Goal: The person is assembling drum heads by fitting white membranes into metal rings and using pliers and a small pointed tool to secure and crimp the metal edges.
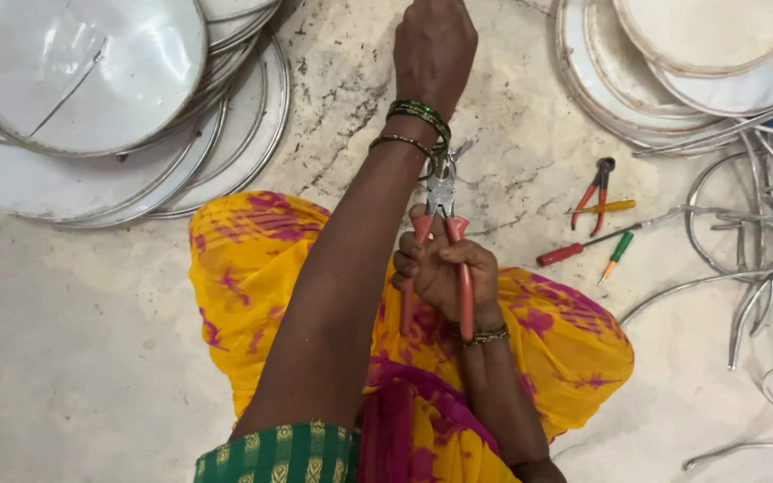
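My right hand (445, 273) grips red-handled pliers (441, 234), jaws pointing up toward my left wrist. Thin wire seems caught at the jaws, beside my green and gold bangles (418, 121). My left hand (434, 46) reaches far forward with its fingers closed at the top edge of the view; what it holds is cut off. Both arms stretch over my lap, which is covered in yellow and magenta cloth (261, 259).
A stack of round white discs with metal rims (91, 98) lies at upper left, more such discs (673, 63) at upper right. Bent metal wire rings (753, 224) pile at right. Small red pliers (594, 190) and screwdrivers (583, 246) lie on the stone floor.
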